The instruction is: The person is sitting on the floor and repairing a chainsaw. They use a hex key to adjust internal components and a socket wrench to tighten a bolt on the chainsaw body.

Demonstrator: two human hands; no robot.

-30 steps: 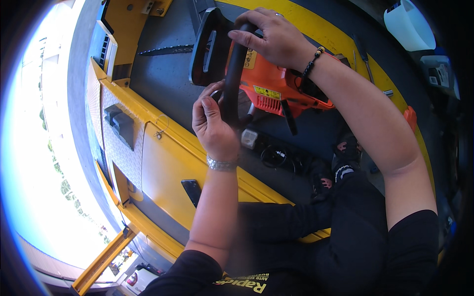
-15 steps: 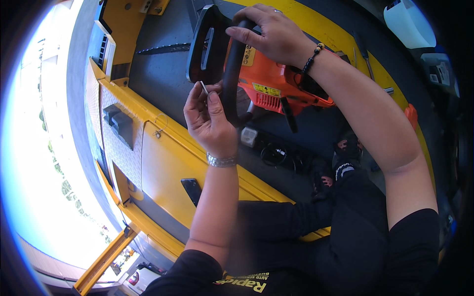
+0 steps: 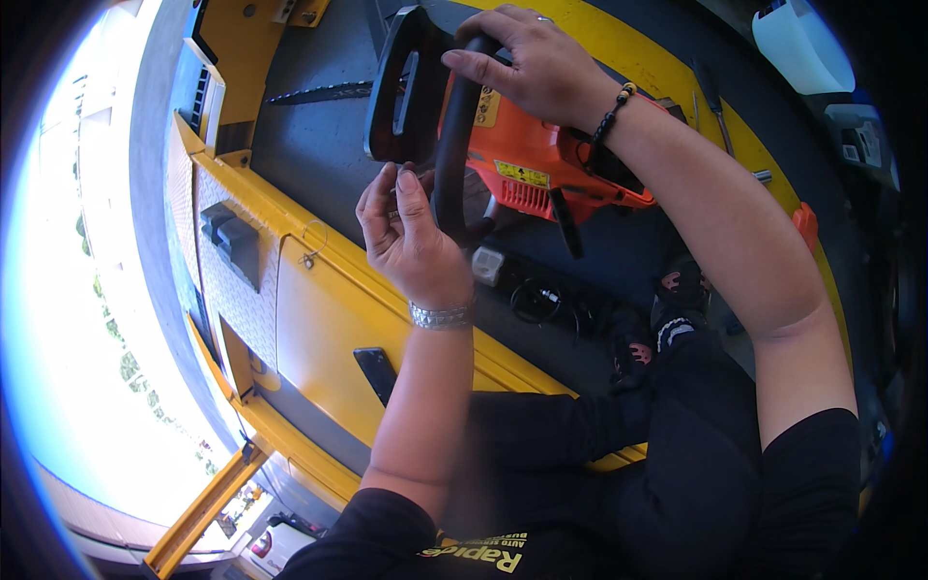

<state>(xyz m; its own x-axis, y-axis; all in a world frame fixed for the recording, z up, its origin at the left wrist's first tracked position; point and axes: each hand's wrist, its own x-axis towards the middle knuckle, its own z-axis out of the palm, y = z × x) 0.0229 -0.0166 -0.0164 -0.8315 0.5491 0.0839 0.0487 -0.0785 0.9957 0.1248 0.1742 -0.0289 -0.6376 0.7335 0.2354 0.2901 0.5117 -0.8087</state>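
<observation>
An orange chainsaw rests ahead of me, its chain and bar pointing left. My right hand is closed over the top of its black front handle. On the left of that handle stands the black hand guard. My left hand is just below the guard, beside the handle, thumb and fingertips pinched together. The thin pale rod seen in that pinch earlier is now nearly hidden by the fingers. Whether the fingertips touch the guard, I cannot tell.
A yellow metal frame runs along my left, with a phone lying on it. Below the saw are a pale block and a black cable. A screwdriver lies to the right; a white container is at far right.
My left hand has turned slightly, and its thumb has come up over the thin rod, which then stuck out plainly. My right hand and the chainsaw stay in place.
</observation>
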